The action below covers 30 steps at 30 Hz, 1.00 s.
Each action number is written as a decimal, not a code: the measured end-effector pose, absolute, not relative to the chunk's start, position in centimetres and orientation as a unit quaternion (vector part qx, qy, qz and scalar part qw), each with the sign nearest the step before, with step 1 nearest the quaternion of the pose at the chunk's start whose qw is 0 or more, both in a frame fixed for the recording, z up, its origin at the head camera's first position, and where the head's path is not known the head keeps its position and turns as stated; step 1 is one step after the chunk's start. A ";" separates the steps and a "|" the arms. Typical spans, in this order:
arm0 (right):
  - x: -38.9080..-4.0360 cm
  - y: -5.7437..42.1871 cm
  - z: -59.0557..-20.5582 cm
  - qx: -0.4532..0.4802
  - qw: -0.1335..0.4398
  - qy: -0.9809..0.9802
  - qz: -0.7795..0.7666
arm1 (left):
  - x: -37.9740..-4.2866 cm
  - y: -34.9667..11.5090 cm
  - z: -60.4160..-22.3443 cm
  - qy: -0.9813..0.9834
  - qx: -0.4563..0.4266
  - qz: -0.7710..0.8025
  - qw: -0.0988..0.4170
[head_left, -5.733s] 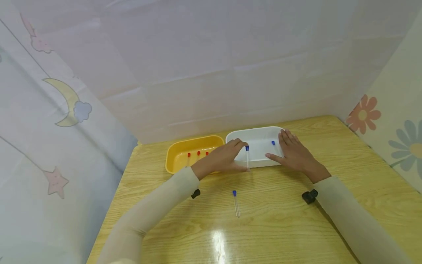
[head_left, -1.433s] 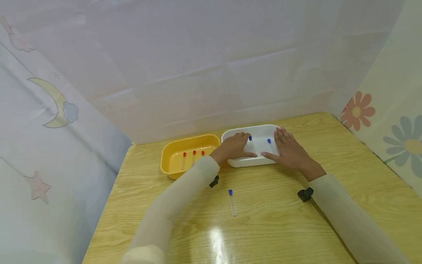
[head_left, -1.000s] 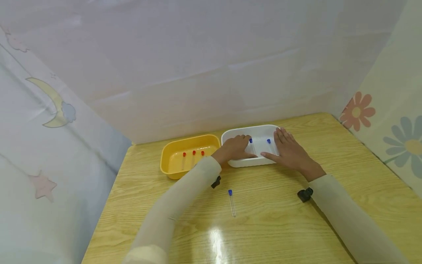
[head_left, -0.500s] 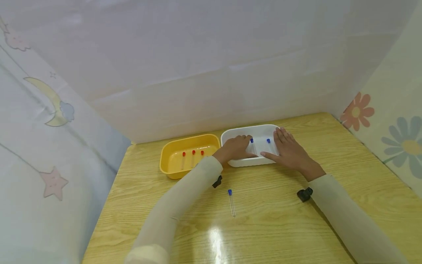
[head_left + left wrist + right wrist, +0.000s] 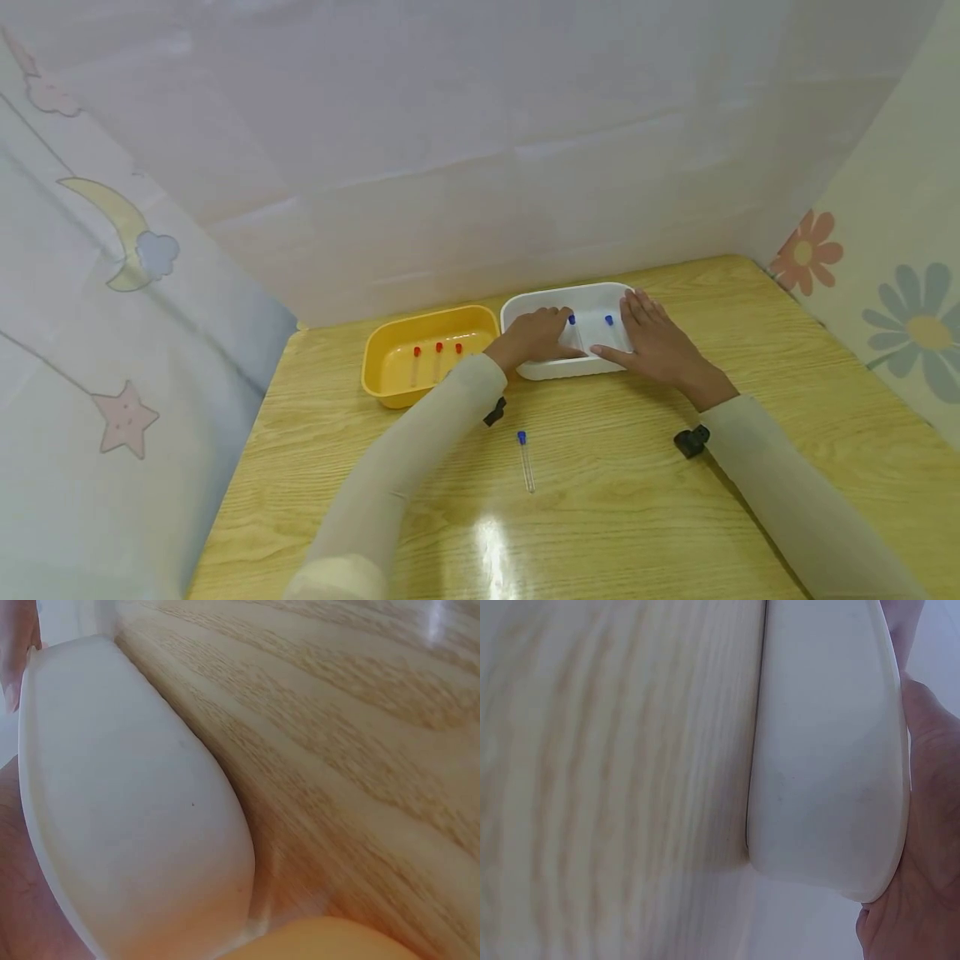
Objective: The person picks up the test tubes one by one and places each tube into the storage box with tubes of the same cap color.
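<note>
In the head view, my left hand (image 5: 534, 335) reaches over the near rim into the white tray (image 5: 555, 372). Its curled fingers and thumb hold a blue-capped test tube (image 5: 572, 321) near both ends, low in the tray. Beside it lies another blue-capped test tube (image 5: 609, 321). My right hand (image 5: 656, 346) rests on the tray's right end, fingers straight along the edge and thumb over the near rim. Both wrist views show the outer wall of the white tray (image 5: 127, 795), but neither shows the tubes.
A yellow tray (image 5: 372, 379) adjoins the white one on the left and contains red-capped test tubes (image 5: 438, 347); my left sleeve covers part of it. One blue-capped test tube (image 5: 522, 438) lies on the wooden table (image 5: 615, 517). Fabric walls stand behind and at the sides.
Since the oldest frame, my left hand has lowered the blue-capped test tube from above the near rim into the white tray. Lately the tube shifts only slightly. My right hand stays on the tray.
</note>
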State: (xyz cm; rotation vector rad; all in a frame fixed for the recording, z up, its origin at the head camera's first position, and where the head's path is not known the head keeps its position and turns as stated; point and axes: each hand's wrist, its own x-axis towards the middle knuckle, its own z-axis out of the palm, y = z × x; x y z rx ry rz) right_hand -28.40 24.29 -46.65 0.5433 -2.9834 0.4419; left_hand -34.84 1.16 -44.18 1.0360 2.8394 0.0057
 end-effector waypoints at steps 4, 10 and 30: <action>-28.4 24.3 -46.7 0.176 0.039 -0.973 0.143 | -35.1 1.2 -44.3 0.939 0.338 -0.002 0.060; -28.4 24.2 -46.6 0.178 0.039 -0.973 0.144 | -35.3 1.1 -44.5 0.941 0.331 -0.002 0.069; -28.4 24.1 -46.5 0.176 0.036 -0.974 0.141 | -35.2 1.2 -45.0 0.937 0.344 -0.004 0.066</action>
